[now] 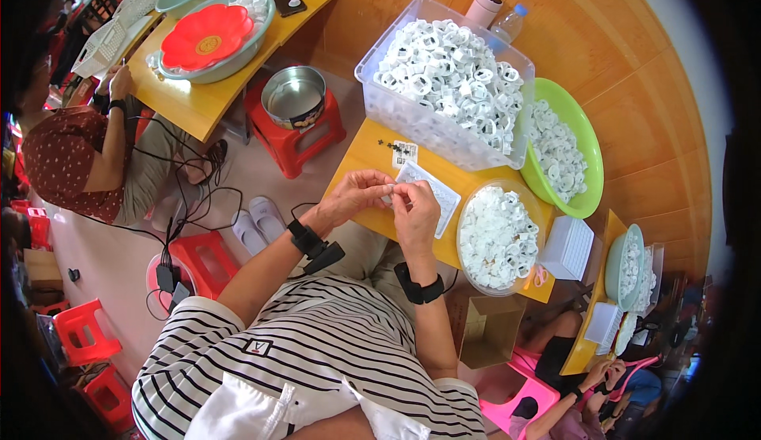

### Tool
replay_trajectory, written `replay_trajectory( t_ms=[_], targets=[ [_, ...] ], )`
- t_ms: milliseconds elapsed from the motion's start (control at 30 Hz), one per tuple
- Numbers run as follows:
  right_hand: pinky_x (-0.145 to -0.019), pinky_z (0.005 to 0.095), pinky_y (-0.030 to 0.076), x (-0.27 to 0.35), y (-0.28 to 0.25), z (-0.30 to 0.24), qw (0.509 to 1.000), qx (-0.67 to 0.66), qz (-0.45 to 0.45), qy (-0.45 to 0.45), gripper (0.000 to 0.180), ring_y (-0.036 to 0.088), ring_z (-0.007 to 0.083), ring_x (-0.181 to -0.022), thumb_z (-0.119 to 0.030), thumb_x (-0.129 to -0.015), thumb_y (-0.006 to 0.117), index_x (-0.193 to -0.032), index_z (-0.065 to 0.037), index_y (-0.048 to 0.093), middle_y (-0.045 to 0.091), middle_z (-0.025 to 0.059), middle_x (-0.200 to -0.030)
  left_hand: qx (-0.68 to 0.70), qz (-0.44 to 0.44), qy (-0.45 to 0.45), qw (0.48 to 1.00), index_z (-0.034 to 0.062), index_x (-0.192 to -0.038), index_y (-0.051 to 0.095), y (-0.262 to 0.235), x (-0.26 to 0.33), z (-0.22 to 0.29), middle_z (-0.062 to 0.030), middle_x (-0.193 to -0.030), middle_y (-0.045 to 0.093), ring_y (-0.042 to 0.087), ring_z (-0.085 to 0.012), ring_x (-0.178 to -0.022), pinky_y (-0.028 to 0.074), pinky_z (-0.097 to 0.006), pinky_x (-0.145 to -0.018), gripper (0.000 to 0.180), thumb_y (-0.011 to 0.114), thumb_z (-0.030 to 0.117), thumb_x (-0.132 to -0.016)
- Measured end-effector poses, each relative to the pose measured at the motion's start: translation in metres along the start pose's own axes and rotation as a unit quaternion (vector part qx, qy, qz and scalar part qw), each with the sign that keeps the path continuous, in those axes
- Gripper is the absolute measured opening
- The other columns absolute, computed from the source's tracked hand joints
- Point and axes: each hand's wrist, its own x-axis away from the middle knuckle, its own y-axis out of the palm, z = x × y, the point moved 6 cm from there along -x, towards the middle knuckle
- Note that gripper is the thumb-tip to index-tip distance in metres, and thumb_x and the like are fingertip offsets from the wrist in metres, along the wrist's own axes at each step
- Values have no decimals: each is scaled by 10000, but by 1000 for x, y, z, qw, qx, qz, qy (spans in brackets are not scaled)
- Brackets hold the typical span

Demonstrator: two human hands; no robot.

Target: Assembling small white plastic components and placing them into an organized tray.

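My left hand [361,195] and my right hand [416,212] meet over the near edge of the yellow table, fingers pinched together. Between their fingertips is a small white piece [388,197], mostly hidden by the fingers. Just beyond my hands lies a white tray [436,193] with a patterned surface. A small white card [405,152] and a few tiny dark parts [391,146] rest behind it. To the right of my right hand, a clear round bowl [462,259] holds a heap of small white plastic parts [499,234].
A clear plastic bin [428,115] heaped with white ring-shaped parts stands at the back. Beside it are a green basin [590,190] and stacked white trays [566,248]. A red stool [290,151] carries a metal tin [293,95]. Co-workers sit at left [79,154] and lower right [567,416].
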Motion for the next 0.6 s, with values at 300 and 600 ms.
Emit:
replay_trajectory(
  t_ms=[300, 600],
  targets=[
    [-521, 238, 468, 13, -15, 2, 983, -128, 58, 114, 167, 573, 112, -644, 19, -760, 610, -925, -8, 595, 589, 57, -775, -70, 55, 31, 996, 15, -948, 606, 14, 12, 22, -27, -914, 601, 583, -92, -759, 493, -213, -686, 141, 599, 109, -843],
    [-475, 187, 454, 18, -13, 6, 906, -339, 10, 255, 78, 575, 71, -653, -25, -792, 584, -864, 3, 586, 599, 29, -745, -163, 54, 71, 982, 26, -939, 581, 36, 16, 38, -39, -924, 603, 590, -90, -776, 482, -223, -670, 112, 596, 83, -843]
  ],
)
